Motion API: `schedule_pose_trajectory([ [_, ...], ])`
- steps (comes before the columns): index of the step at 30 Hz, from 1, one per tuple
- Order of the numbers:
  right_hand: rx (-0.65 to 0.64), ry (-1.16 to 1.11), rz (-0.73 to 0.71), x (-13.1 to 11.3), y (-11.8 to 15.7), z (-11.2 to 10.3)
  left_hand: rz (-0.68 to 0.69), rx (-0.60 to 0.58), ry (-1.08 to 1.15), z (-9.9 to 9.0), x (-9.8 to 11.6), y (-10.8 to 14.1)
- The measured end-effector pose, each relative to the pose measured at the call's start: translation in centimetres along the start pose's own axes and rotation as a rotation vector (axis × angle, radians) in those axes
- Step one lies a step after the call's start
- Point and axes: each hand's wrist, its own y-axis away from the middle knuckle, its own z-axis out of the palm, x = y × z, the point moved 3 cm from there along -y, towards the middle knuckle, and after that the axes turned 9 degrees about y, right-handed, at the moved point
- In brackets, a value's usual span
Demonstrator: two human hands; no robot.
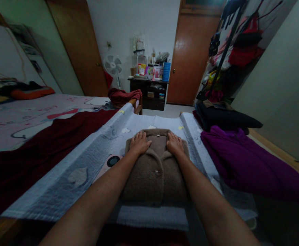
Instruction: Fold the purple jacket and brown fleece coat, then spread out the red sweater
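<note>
A brown fuzzy garment with a button at its front lies folded into a compact block on the pale blue quilted cover. My left hand rests flat on its upper left part beside the collar, fingers spread. On the other side of the collar, my right hand presses down on the upper right part, its fingers extended. Between the hands the collar opening shows a small white label. Left of the garment, partly behind my left forearm, is a pink phone-like item with a dark round part.
Folded purple clothing and a dark folded pile lie at the right. Dark red cloth covers part of the bed at the left. Further back stand a white fan and a dark cabinet.
</note>
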Motion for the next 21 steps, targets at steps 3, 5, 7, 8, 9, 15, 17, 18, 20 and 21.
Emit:
schedule_pose_trajectory([
  [3,0.004,0.006,-0.006,0.0,0.0,-0.1,-0.008,-0.011,-0.002,0.0,0.1,-0.1],
  [5,-0.001,0.012,-0.01,0.1,0.0,0.0,-0.011,-0.017,-0.001,0.0,0.1,-0.1],
  [7,-0.006,0.017,-0.014,0.1,0.0,0.2,-0.013,-0.02,0.0,-0.1,0.1,-0.1],
  [8,-0.005,0.019,-0.015,0.1,0.0,0.2,-0.015,-0.021,0.002,-0.1,0.1,-0.1],
  [9,-0.005,0.019,-0.016,0.1,0.0,0.2,-0.015,-0.022,0.005,-0.2,0.1,-0.1],
  [15,-0.065,-0.004,-0.008,-0.2,0.2,-0.9,0.003,-0.008,-0.001,0.0,0.2,0.0],
  [17,-0.112,-0.024,-0.021,-0.3,0.3,-1.3,-0.006,-0.007,-0.008,0.1,0.2,0.0],
  [18,-0.13,-0.034,-0.031,-0.4,0.3,-1.5,-0.013,-0.008,-0.01,0.1,0.2,-0.1],
  [20,-0.153,-0.048,-0.047,-0.4,0.3,-1.7,-0.018,-0.008,-0.014,0.2,0.2,-0.1],
  [21,-0.161,-0.05,-0.051,-0.4,0.3,-1.8,-0.018,-0.008,-0.015,0.2,0.2,-0.1],
])
